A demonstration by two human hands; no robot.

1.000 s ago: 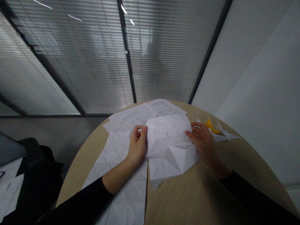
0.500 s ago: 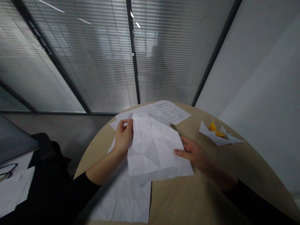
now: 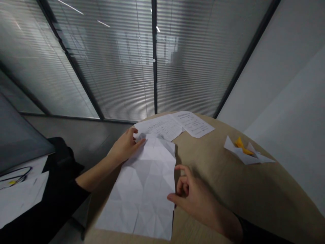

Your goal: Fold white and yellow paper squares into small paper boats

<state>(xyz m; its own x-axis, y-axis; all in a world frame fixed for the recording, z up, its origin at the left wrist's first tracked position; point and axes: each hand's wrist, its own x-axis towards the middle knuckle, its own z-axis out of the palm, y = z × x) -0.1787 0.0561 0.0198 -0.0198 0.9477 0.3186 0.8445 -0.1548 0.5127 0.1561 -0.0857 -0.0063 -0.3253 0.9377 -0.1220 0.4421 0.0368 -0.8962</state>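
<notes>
A creased white sheet of paper [image 3: 147, 183] lies on the round wooden table [image 3: 203, 159], its surface crossed by many fold lines. At its upper left corner is my left hand [image 3: 127, 145], fingers apart and the thumb resting on the paper. Along the right edge sits my right hand [image 3: 194, 193]; its thumb tip overlaps the edge, the index finger reaches to it higher up, and the other fingers curl loosely. A gap shows between that thumb and index finger. Whether one creased sheet or a stack lies there, I cannot tell.
Two printed sheets [image 3: 162, 125] [image 3: 194, 123] lie behind the creased paper. A folded white paper boat [image 3: 243, 156] with a yellow folded piece [image 3: 243, 146] stands at the right. Papers and a dark cord [image 3: 20, 176] are at far left. Glass with blinds [image 3: 122, 74] rises behind the table.
The creased sheet held up between both hands has come down flat onto the table. My right hand has let go and moved down and left; my left hand has loosened. The view has shifted slightly.
</notes>
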